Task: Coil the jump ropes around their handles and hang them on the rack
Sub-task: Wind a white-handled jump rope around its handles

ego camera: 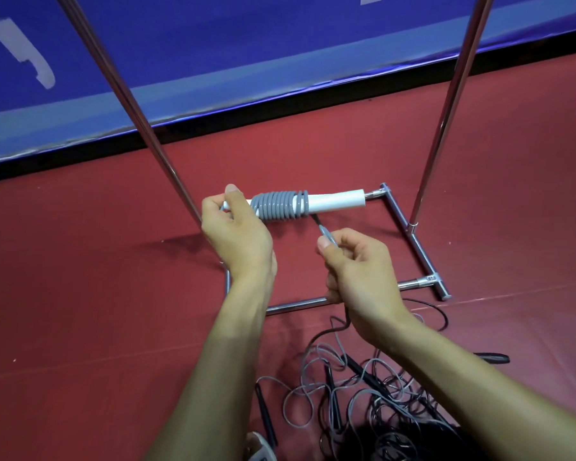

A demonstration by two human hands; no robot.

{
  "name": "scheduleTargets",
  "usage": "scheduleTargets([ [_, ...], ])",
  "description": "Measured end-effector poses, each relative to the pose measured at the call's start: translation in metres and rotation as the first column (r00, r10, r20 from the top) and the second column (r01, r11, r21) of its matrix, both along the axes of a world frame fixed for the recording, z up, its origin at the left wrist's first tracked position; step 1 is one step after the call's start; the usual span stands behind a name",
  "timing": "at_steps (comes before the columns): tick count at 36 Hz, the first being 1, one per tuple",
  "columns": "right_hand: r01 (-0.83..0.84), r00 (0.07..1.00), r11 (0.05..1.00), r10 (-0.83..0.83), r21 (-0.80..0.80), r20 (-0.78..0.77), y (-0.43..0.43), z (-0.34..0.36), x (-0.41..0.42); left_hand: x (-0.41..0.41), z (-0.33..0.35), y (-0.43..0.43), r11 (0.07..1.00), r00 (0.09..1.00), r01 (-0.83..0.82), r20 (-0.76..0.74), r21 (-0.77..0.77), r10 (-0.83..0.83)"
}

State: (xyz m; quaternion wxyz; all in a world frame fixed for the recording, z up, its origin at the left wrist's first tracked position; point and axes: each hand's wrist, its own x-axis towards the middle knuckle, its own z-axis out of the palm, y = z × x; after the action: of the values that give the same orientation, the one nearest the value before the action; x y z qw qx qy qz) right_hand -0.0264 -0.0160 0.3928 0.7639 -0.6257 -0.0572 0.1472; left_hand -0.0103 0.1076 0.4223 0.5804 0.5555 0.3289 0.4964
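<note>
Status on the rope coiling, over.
Left hand grips handle, right hand pinches rope. Rope partly coiled round handle, not hung. Rack ahead, tangled pile on floor.

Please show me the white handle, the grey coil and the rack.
white handle (pixel 340 200), head view, bare right part.
grey coil (pixel 276 206), head view, middle turns.
rack (pixel 421 254), head view, right base bar.
</note>
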Motion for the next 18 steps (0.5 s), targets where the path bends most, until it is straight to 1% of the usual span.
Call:
scheduleTargets([
  [2,0.027,0.998,0.996,-0.022,-0.079,0.06,-0.001,-0.006,0.002,0.001,-0.001,0.001,0.999,0.999,0.027,0.027,-0.041,-0.026],
  [5,0.1,0.985,0.967,-0.063,-0.234,0.162,-0.004,-0.014,0.006,0.0,-0.002,0.0,0.998,0.999,0.045,0.016,-0.046,-0.045],
  [8,0.128,0.975,0.965,-0.08,-0.228,0.207,-0.006,-0.016,0.007,0.0,-0.004,0.0,0.997,0.998,0.055,0.011,-0.051,-0.055],
  [11,0.161,0.947,0.957,-0.081,-0.239,0.312,-0.008,-0.013,0.005,-0.001,-0.003,0.0,0.997,0.998,0.056,0.026,-0.048,-0.054],
  [18,0.217,0.914,0.933,-0.09,-0.287,0.396,-0.008,-0.013,0.005,-0.001,0.001,-0.004,0.998,0.998,0.052,0.03,-0.046,-0.051],
])
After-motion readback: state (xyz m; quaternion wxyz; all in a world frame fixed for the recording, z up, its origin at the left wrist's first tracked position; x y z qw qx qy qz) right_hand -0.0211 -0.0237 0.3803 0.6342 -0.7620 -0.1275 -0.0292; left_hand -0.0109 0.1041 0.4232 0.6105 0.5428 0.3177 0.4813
